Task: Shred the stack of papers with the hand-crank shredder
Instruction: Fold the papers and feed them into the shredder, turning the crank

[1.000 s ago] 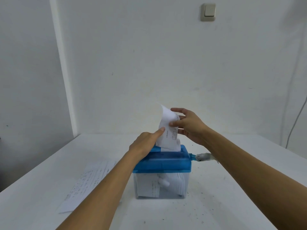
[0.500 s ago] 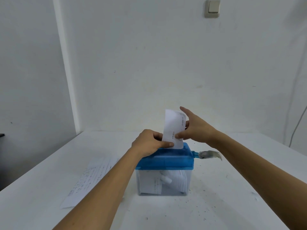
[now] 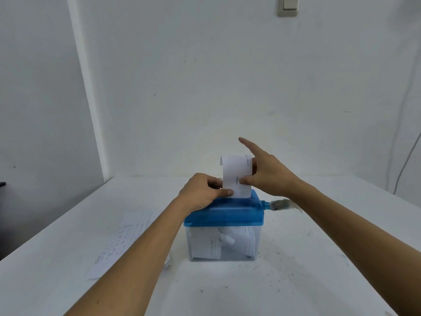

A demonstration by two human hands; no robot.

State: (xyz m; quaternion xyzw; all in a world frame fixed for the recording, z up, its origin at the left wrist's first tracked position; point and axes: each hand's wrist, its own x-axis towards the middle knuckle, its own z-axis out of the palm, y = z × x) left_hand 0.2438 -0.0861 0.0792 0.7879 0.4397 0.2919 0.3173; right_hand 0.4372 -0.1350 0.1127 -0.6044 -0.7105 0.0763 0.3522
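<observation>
1. Worktop [image 3: 319,281]: it carries the shredder [image 3: 224,215] at centre. The stack of papers [image 3: 118,240] lies flat to the shredder's left, apart from it. I judge the unit light, so cranking with nothing pressing on the blue lid could slide or tip it.

2. Shredder bin: the clear lower part already holds cut paper. As the pile nears the cutters, I expect strips to back up.

3. Sheet [image 3: 235,172]: it stands upright with its bottom edge at the feed slot and its top corner curled. If it enters skewed or folded, a jam is likely.

4. Left grip [image 3: 202,193]: thumb and curled fingers pinch the sheet's lower left edge, just above the lid. These fingertips are close to the slot, which I judge a pinch hazard once the cutters turn.

5. Right grip [image 3: 271,176]: the thumb pinches the sheet's right edge against the fingers behind it, with the index finger stretched out.

6. Crank [image 3: 281,204]: it is unattended at the right side. When I move the right grip onto it, the sheet loses one support and may tilt.
</observation>
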